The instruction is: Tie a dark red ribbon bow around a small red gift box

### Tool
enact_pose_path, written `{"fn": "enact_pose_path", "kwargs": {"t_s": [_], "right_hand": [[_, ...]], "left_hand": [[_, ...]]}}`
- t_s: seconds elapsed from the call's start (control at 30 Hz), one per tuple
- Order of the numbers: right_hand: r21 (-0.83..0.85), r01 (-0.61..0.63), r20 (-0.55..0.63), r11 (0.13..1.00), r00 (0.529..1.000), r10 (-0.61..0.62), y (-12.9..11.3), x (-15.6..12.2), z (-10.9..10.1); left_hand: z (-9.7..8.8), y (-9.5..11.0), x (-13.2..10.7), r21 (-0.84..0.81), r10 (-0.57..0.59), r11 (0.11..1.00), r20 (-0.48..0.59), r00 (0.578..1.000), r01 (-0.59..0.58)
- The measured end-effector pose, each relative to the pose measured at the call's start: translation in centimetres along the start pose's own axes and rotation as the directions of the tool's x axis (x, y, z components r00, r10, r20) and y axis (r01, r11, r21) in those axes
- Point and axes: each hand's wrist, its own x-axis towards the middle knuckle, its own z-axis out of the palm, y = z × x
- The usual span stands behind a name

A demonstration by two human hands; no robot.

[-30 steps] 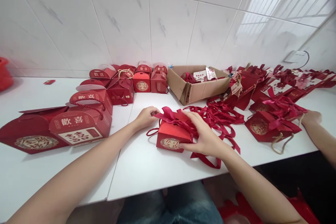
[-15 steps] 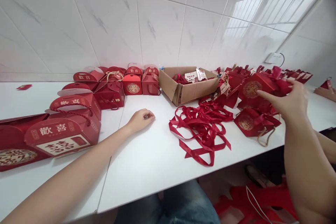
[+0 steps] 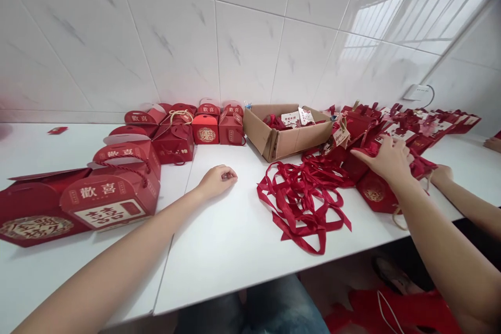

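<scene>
My left hand (image 3: 217, 181) rests on the white table with its fingers curled in, and nothing shows between them. On the right, my right hand (image 3: 387, 159) grips a red gift box (image 3: 354, 167) from above, thumb to the left and fingers to the right; hand and ribbon hide much of it. Just below stands another red gift box (image 3: 373, 195) with a gold emblem and a twine handle. A tangled heap of dark red ribbon (image 3: 301, 203) lies between my hands.
Red handled boxes (image 3: 111, 198) stand on the left and along the wall. An open cardboard box (image 3: 301, 141) holds tags and red pieces. Several red bags (image 3: 426, 128) crowd the back right. Another person's hand (image 3: 442, 173) is beside the gift boxes; a further hand (image 3: 493, 143) shows at the right edge.
My right hand has moved left and down with the red gift box, towards the other boxes. My left hand stays on the table. The other person's hand has come into sight.
</scene>
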Motion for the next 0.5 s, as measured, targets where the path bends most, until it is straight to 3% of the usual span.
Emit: {"fn": "enact_pose_path", "kwargs": {"t_s": [0.03, 0.07, 0.13, 0.2, 0.27, 0.33, 0.37, 0.43, 0.5], "right_hand": [[-0.055, 0.018, -0.010, 0.998, 1.000, -0.019, -1.6, -0.2, -0.6], [-0.030, 0.114, 0.018, 0.993, 0.993, -0.114, -3.5, -0.6, -1.2], [0.127, 0.340, 0.091, 0.932, 0.932, -0.352, -7.7, -1.6, -2.4], [0.197, 0.559, 0.100, 0.805, 0.806, -0.584, -11.8, -3.1, -3.4], [0.282, 0.722, 0.088, 0.632, 0.636, -0.766, -15.4, -4.7, -4.2], [0.359, 0.781, 0.083, 0.511, 0.519, -0.851, -18.4, -6.2, -5.1], [0.401, 0.781, 0.101, 0.479, 0.482, -0.870, -19.5, -6.9, -5.7], [0.482, 0.766, 0.118, 0.425, 0.424, -0.898, -21.0, -8.1, -6.9], [0.537, 0.762, 0.060, 0.363, 0.395, -0.917, -21.4, -9.4, -7.9]], "left_hand": [[0.0, 0.0, 0.0, -0.005, -0.002, 1.000, 0.002, 1.000, 0.002], [0.1, 0.0, 0.0, -0.011, -0.006, 1.000, 0.003, 1.000, 0.006], [0.2, 0.0, -0.1, -0.024, -0.017, 1.000, -0.001, 1.000, 0.017], [0.3, 0.0, -0.2, -0.036, -0.033, 0.999, -0.012, 0.999, 0.033], [0.4, 0.1, -0.3, -0.046, -0.050, 0.998, -0.020, 0.999, 0.049], [0.5, 0.2, -0.5, -0.050, -0.062, 0.997, -0.020, 0.998, 0.061], [0.5, 0.3, -0.6, -0.049, -0.066, 0.997, -0.018, 0.998, 0.065], [0.7, 0.4, -0.8, -0.046, -0.071, 0.996, -0.012, 0.997, 0.071], [0.8, 0.4, -1.0, -0.042, -0.073, 0.996, -0.009, 0.997, 0.073]]}}
